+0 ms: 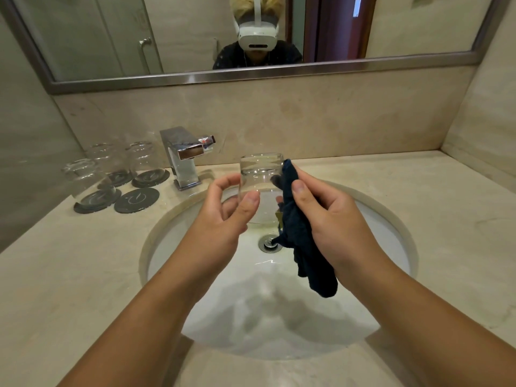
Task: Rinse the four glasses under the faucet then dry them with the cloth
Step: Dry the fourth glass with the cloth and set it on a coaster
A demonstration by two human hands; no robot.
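Over the sink bowl [173, 236] I hold a clear glass [261, 170] upside down, its thick base on top. My left hand [226, 210] grips the glass on its left side with thumb and fingers. My right hand [329, 216] presses a dark blue cloth [298, 233] against the glass's right side, and the cloth hangs down over the drain. Three more clear glasses [86, 177] [107, 157] [142, 160] stand upside down on dark round coasters at the left. The chrome faucet [181, 155] stands behind the bowl; no water runs from it.
An empty dark coaster [136, 200] lies next to the three glasses. The drain plug [268, 243] sits in the bowl's middle. A marble counter [432, 205] surrounds the sink, with walls left and right and a framed mirror [251, 76] above.
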